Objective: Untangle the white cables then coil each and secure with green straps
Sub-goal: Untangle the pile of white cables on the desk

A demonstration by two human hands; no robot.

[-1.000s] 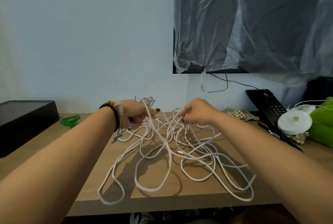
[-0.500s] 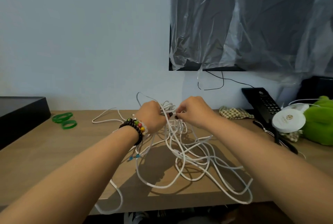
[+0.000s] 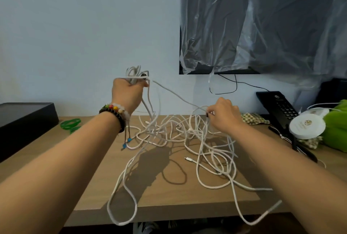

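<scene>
Your wooden desk (image 3: 169,201) carries nearly all of the white cables (image 3: 204,151), a loose heap of thin, round, matte cord whose loops cross over one another and, at the near edge, droop off the front. Half a second ago your two hands were almost touching, low over the pile; now they are well apart. Your left hand (image 3: 127,94) has risen high above the desk with its fingers curled round a small bunch of gathered loops, and several strands hang from it down into the heap. Your right hand (image 3: 225,117) has dropped to the right, just above the pile, pinching a cable between thumb and fingertips, though I cannot tell for sure whether it is the same cable. One strand runs fairly taut from the raised bunch down toward that pinch. I read this as you drawing one cable clear of the rest, so the untangling is under way but far from finished; nothing is coiled or strapped yet.

The green straps (image 3: 71,124) lie untouched at the far left of the desk, glossy translucent rings just beside a flat black box (image 3: 24,119). One small metal-tipped plug (image 3: 188,159) rests bare on the wood in the middle of the tangle.
</scene>
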